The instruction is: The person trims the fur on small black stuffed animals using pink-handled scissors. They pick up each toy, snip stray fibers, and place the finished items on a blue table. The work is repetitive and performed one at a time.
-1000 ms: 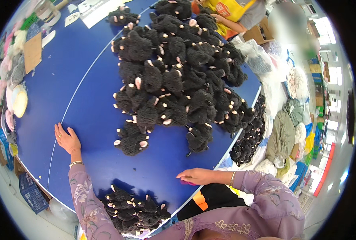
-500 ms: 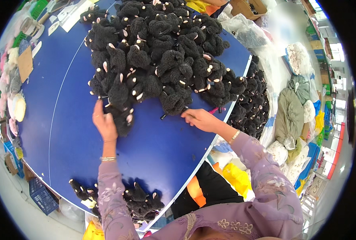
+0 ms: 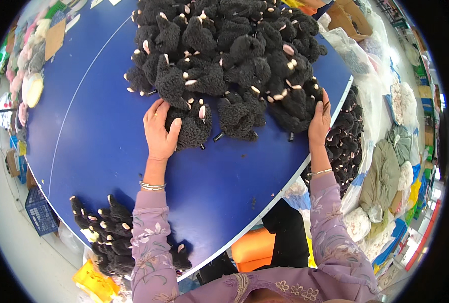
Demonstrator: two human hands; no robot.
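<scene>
1. Head view, left hand: The left hand (image 3: 161, 134) is spread wide, with the thumb parted from the fingers and laid against a black, curly plush toy with a pink ear (image 3: 194, 129). Half a second ago this hand was beside a toy at the same front-left corner; now that toy is seen pressed close against the others.

2. Head view, right hand: The right hand (image 3: 319, 121) has been shifted from the front middle of the toys to their right side, near the table's edge. It is laid along a black plush toy with cream tips (image 3: 290, 113). A thin dark item is shown at its fingers, too small to be identified; whether anything is gripped cannot be told.

3. Head view, main heap: The large heap of black, woolly plush toys (image 3: 247, 68) is spread over the far part of the smooth blue table (image 3: 209, 187). Its near edge is now flanked by both hands, so the front toys are judged to be bounded from both sides. Between the hands, a black plush toy with a dark tag (image 3: 239, 116) is left untouched.

4. Head view, near edge: A smaller pile of black plush toys (image 3: 116, 235) is partly hidden by the left sleeve (image 3: 151, 242).
</scene>
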